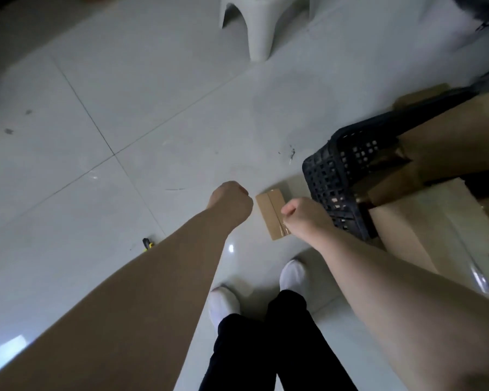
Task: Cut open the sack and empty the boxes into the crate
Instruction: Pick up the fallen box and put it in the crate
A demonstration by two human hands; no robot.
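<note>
Two white shoes (292,273) are being planted on the tiled floor (124,108) beneath black trousers (266,348). Just beyond, the left grip (230,200) is being held as a closed fist around nothing. The right grip (299,217) is being curled over the edge of a small taped box (270,210) lying on the floor; whether the box is being grasped cannot be told. A yellow-black knife (148,244) is being left beside the left forearm. Farther right, cardboard (449,136) is being held in a black crate (331,176). Farthest, a white stool (261,29) is being shown.
</note>
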